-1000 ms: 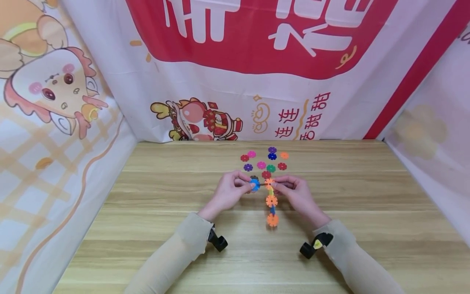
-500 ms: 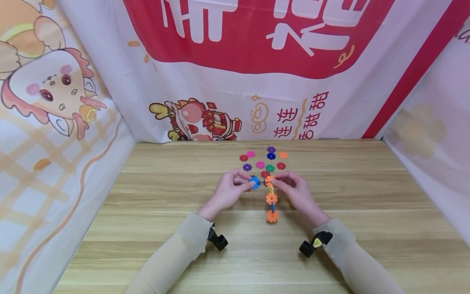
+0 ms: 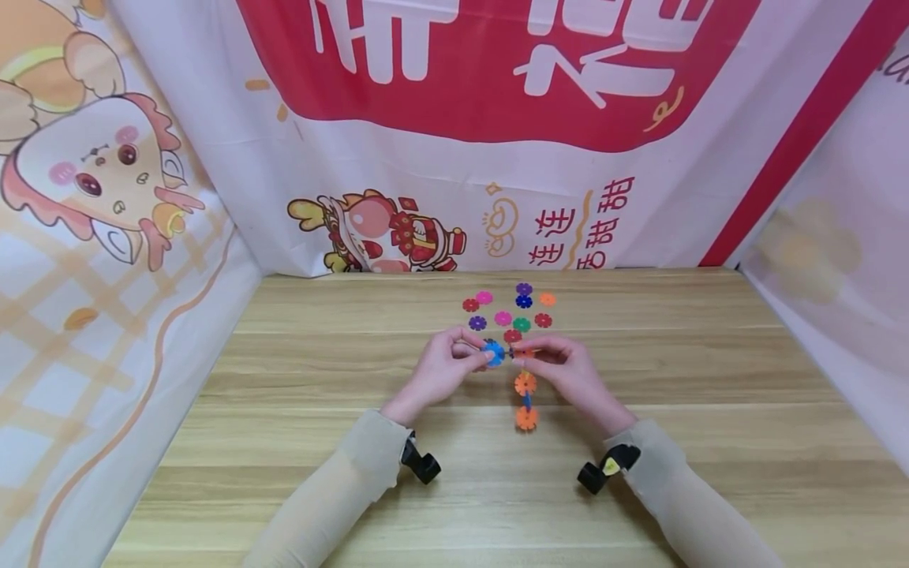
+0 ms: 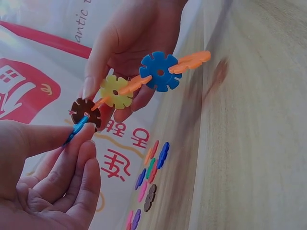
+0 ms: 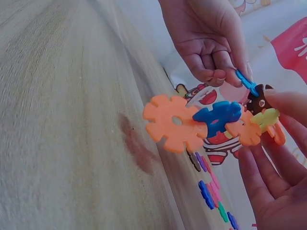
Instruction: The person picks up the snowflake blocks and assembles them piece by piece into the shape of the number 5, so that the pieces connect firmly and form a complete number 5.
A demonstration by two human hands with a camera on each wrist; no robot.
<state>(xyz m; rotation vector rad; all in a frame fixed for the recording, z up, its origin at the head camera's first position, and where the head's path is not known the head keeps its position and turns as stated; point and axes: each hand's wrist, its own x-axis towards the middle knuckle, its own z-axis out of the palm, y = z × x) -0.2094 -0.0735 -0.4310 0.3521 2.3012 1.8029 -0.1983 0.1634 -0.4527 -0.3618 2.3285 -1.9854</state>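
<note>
My left hand pinches a light blue notched snowflake disc between thumb and fingers. That disc is slotted into a brown disc at the end of a joined chain. My right hand grips the chain near the brown disc, its fingers partly covering an orange disc. Beyond it in the left wrist view come a yellow disc, another orange disc, a blue disc and a last orange disc. The chain hangs toward the person, above the table.
Several loose discs lie on the wooden table beyond the hands, among them a green disc, a pink disc and a purple disc. A printed cloth stands behind the table, with more cloth at both sides.
The right fingers have shifted left along the chain toward the brown disc and now cover more of the upper orange disc. The left hand keeps its pinch, almost still.
</note>
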